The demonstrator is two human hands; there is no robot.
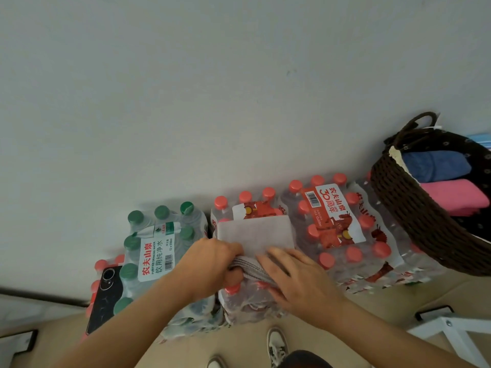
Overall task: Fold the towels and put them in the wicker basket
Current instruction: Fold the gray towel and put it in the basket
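Green-capped bottle pack point(159, 243) label reads "农夫山泉", "12×550ml"

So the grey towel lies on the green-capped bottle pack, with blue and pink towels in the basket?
No: the head view shows the grey towel on a red-capped bottle pack. The blue towel and pink towel are in the basket.

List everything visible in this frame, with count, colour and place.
grey towel: one, grey, on middle red-cap pack
wicker basket: one, dark brown, right
blue towel: one, in basket
pink towel: one, in basket
green-cap water pack: one, left
red-cap water packs: at least three, middle to right
phone: one, black, far left
shoes: two, whitish, floor
left hand: grips grey towel's near edge
right hand: flat on grey towel
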